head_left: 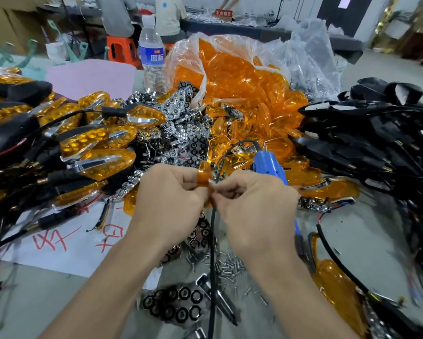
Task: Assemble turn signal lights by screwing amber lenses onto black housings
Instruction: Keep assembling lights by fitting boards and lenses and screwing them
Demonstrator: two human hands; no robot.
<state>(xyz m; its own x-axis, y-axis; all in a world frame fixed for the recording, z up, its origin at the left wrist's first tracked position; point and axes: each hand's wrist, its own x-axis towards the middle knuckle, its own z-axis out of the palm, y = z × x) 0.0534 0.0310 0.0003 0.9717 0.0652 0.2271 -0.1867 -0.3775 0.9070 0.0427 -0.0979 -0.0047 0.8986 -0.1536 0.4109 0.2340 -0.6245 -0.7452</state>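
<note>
My left hand (pixel 171 192) and my right hand (pixel 252 201) meet at the centre of the view, fingers curled around one amber lens (pixel 203 176) held between them. Most of the lens is hidden by my fingers. A black cable (pixel 212 253) hangs down from between my hands. A blue electric screwdriver (pixel 269 165) lies just beyond my right hand. Loose screws (pixel 227 265) are scattered on the table under my wrists. Finished lights with amber lenses (pixel 100 143) are stacked at the left. Black housings with wires (pixel 377 143) are heaped at the right.
A clear bag of amber lenses (pixel 242 77) stands behind the screwdriver. Chrome reflector plates (pixel 181 118) lie in the middle, and black ones (pixel 173 307) sit near the front edge. A water bottle (pixel 151 52) stands at the back. People sit beyond the table.
</note>
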